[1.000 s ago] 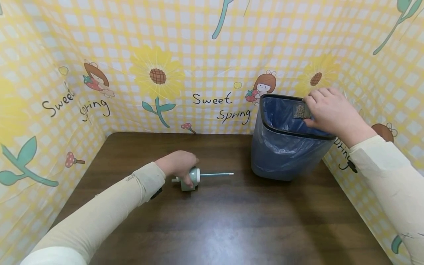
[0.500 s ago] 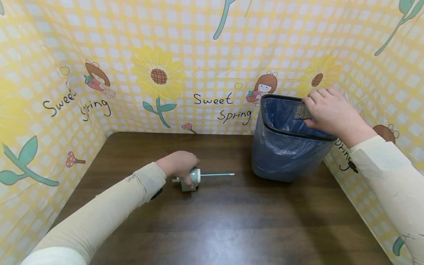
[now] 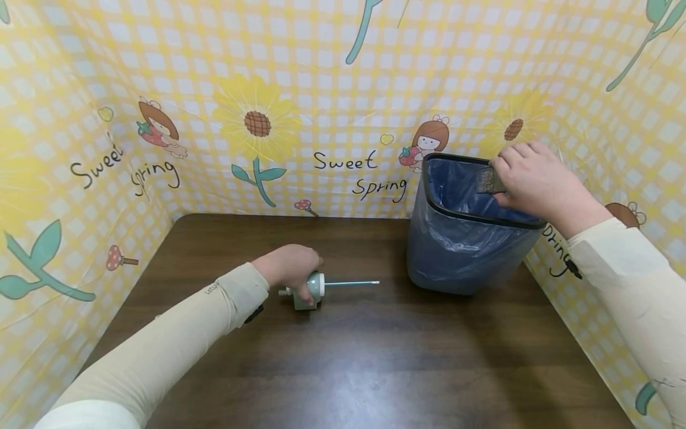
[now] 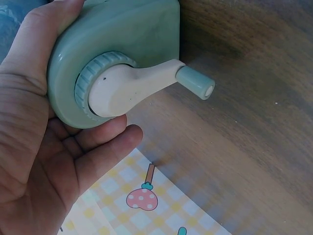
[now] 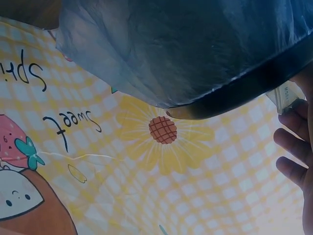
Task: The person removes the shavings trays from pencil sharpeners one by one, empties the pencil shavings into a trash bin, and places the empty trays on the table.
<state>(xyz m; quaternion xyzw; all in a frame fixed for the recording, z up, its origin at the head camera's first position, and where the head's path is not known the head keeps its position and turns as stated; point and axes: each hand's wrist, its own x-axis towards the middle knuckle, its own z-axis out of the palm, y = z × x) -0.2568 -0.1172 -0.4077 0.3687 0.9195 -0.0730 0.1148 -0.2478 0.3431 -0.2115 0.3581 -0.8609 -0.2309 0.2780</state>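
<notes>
On the table my left hand (image 3: pixel 292 265) grips a green hand-crank pencil sharpener (image 4: pixel 156 29), thumb on one side and fingers on the other. Its white crank (image 4: pixel 132 88) with a green knob points away from the palm. From the sharpener's front sticks a light blue pencil (image 3: pixel 351 282), pointing right. Over the mouth of the waste bin (image 3: pixel 450 256), my right hand (image 3: pixel 530 179) pinches a small clear shavings drawer (image 3: pixel 486 180) holding brownish shavings. The drawer is tilted down inside the bin's rim, and its near end is hidden by the fingers.
The bin stands at the back right of the dark wooden table (image 3: pixel 343 357), lined with a bluish plastic bag under a black rim band (image 5: pixel 234 100). Yellow checked cloth (image 3: pixel 332 119) surrounds the table at the back and sides.
The drawer in my right hand has turned slightly, and the shavings seen through it look different. My left hand, the sharpener and the bin hold still.
</notes>
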